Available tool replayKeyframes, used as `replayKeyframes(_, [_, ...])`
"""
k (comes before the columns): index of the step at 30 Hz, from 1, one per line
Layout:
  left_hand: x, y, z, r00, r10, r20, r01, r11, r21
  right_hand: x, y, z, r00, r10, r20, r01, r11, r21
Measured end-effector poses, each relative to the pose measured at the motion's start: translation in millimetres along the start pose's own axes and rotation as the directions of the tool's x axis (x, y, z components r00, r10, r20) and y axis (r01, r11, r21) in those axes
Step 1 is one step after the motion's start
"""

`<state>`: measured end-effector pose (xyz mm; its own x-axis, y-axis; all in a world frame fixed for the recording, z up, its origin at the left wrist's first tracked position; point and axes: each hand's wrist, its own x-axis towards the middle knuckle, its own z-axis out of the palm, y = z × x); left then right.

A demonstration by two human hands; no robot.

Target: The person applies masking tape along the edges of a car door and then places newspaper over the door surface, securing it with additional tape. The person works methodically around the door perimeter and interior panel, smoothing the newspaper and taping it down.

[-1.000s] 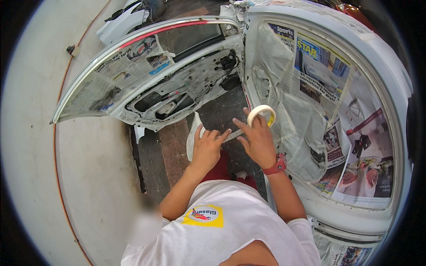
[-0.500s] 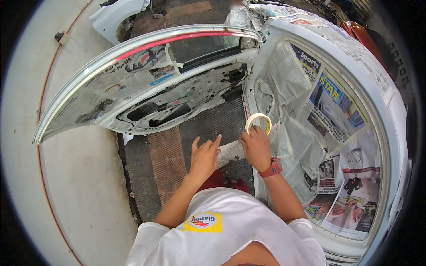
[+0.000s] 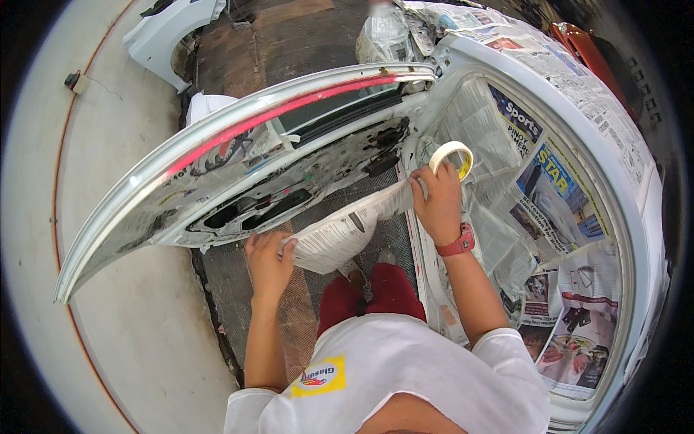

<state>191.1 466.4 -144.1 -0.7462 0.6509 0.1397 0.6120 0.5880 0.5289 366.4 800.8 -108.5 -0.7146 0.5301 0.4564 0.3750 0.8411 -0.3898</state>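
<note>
A sheet of newspaper is stretched between my two hands in front of the open car door. My left hand grips its left end, thumb toward the sheet. With my right hand, a red watch on its wrist, I hold the sheet's far right end and a roll of cream masking tape. The tape roll stands up above my fingers, next to the papered door opening. Whether a tape strip runs along the sheet's edge, I cannot tell.
The car's door opening on the right is covered with newspaper, as is its roof. Newspaper also covers the door's window. A white fender stands at the far left, before a pale wall with an orange cable.
My left hand has moved left and closed on the newspaper, while my right hand has moved up and right with the tape roll. The sheet is now spread out between them.
</note>
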Motion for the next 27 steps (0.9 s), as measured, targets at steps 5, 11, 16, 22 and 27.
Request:
replayKeyframes(5, [40.3,19.6,-38.2,0.963,0.115,-0.243,-0.095,0.991,0.09,33.5,12.3,14.3,0.997,0.066,-0.051,-0.06,0.993,0.103])
replayKeyframes(11, [84.9,60.2,-87.1,0.912,0.266,-0.312,-0.151,0.925,0.348,72.9,25.5,36.0,0.982,0.182,-0.056,-0.16,0.948,0.276])
replayKeyframes(16, [115.7,66.2,-71.7,0.783,0.551,-0.289,-0.242,0.698,0.674,94.2,65.2,82.3,0.969,0.196,-0.149,-0.119,0.902,0.415])
replayKeyframes(22, [143.5,51.7,-10.9,0.644,0.654,-0.396,-0.18,0.633,0.753,93.8,95.2,157.3,0.927,0.016,-0.374,0.127,0.927,0.352])
replayKeyframes(27, [160.7,30.4,51.2,0.514,0.736,-0.44,-0.216,0.608,0.764,82.6,76.1,184.6,0.793,-0.352,-0.497,0.517,0.82,0.245])
